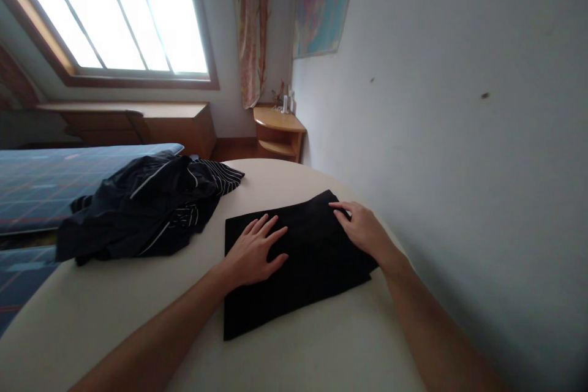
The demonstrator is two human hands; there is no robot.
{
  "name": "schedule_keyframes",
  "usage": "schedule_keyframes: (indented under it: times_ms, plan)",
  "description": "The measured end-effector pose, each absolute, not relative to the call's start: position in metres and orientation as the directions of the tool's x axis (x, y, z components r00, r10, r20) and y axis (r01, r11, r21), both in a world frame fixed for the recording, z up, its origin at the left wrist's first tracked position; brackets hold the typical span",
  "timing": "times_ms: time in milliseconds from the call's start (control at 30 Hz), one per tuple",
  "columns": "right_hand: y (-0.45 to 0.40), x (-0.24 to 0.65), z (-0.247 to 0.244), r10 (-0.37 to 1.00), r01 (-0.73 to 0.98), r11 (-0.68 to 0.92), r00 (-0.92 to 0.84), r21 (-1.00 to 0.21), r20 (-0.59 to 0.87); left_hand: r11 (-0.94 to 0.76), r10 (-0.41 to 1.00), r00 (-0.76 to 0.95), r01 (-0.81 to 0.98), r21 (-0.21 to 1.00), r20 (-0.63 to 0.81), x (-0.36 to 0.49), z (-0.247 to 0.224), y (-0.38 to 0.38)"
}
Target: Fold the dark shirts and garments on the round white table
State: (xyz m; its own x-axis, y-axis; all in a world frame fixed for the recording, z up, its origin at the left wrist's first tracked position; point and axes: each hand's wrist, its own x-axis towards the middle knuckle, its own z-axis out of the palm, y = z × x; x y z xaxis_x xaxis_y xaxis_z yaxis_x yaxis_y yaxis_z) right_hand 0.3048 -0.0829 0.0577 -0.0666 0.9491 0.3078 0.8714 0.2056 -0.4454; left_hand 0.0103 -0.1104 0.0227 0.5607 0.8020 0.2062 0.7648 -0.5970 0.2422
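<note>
Head view: the left hand (255, 254) is lying over the left part of the folded black cloth (303, 275) with its grip spread wide, while the right hand (361, 226) is resting at the cloth's far right edge, though I cannot tell whether its grip is pinching fabric. The cloth is lying on the pale bench (266, 179); left of it a dark garment heap (142, 202) is sprawling, blue checked bedding (46, 177) is stretching farther left, and beyond it a wooden corner shelf (278, 119) is standing.
</note>
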Motion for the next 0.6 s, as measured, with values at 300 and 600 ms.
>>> schedule_keyframes:
  times_ms: [300, 600]
  plan:
    - [-0.08, 0.307, 0.056, 0.931, 0.86, 0.247, -0.082, -0.447, 0.355, -0.618, 0.785, 0.571, 0.749, 0.238, 0.239, 0.011, 0.023, -0.112]
    - [-0.075, 0.327, 0.065, 0.931, 0.898, 0.191, -0.038, -0.397, 0.362, -0.461, 0.844, 0.27, 0.807, 0.369, 0.463, -0.015, 0.018, -0.087]
